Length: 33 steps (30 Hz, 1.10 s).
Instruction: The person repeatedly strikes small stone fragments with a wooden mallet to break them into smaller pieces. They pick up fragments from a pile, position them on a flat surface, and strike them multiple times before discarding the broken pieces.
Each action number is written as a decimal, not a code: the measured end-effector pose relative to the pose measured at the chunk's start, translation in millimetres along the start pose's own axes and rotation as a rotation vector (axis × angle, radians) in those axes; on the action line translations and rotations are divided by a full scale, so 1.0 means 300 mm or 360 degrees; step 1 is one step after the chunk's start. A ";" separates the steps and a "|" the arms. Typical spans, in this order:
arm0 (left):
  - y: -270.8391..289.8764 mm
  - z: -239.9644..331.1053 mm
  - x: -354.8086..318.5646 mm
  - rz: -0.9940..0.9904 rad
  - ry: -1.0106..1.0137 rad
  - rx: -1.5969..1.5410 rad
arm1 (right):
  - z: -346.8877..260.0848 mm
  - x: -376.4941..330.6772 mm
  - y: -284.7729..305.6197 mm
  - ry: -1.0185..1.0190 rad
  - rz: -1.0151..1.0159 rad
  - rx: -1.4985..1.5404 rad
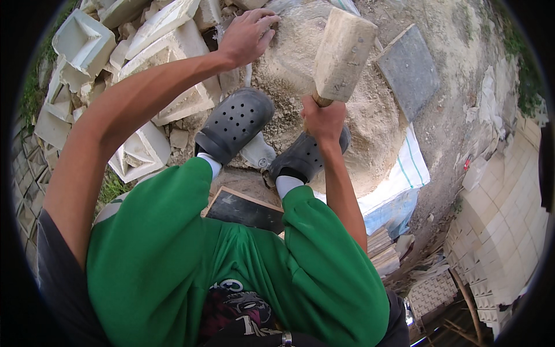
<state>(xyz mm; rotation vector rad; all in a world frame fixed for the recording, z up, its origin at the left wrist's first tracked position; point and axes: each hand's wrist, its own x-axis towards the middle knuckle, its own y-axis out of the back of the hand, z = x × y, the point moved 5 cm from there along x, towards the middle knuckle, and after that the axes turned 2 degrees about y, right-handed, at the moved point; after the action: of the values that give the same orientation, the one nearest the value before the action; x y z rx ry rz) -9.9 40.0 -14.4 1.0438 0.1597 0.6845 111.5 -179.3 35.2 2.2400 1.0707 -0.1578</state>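
My right hand (325,118) is wrapped round the short handle of a wooden mallet (346,55). The mallet's big, pale, block-shaped head stands up above the fist, dusty and worn. Below it lies a heap of pale crushed powder (370,136), spread on a white woven sack (407,170) with green stripes. At the heap's far left edge, my left hand (248,37) reaches out with its fingers extended and holds nothing I can see. Whether its fingertips touch the powder, I cannot tell.
Broken pale moulded blocks (173,63) are piled at the left. A flat grey slab (409,72) lies right of the powder. My grey clogs (237,124) stand at the heap's near edge, with a dark board (245,209) behind them. Stacked pale tiles (503,202) fill the right.
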 end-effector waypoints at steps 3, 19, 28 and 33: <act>-0.005 0.030 -0.002 -0.0026 -0.0023 0.0015 | 0.021 0.008 -0.015 -0.0340 -0.0072 -0.0071; -0.228 0.451 0.047 -0.0902 -0.0182 -0.0498 | -0.001 -0.067 0.209 -0.0498 0.0237 0.0688; -0.166 0.361 -0.004 -0.0646 -0.0146 0.0142 | 0.009 -0.075 0.233 -0.0476 0.0206 0.0703; -0.170 0.377 0.012 -0.0426 -0.0322 0.0042 | 0.033 -0.077 0.259 -0.0463 0.0224 0.0720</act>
<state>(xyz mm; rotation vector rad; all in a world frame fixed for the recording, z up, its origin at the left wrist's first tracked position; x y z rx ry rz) 64.7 -57.9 1.4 1.0864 0.1299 0.3338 154.8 -236.3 74.6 2.5738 0.7716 -0.7032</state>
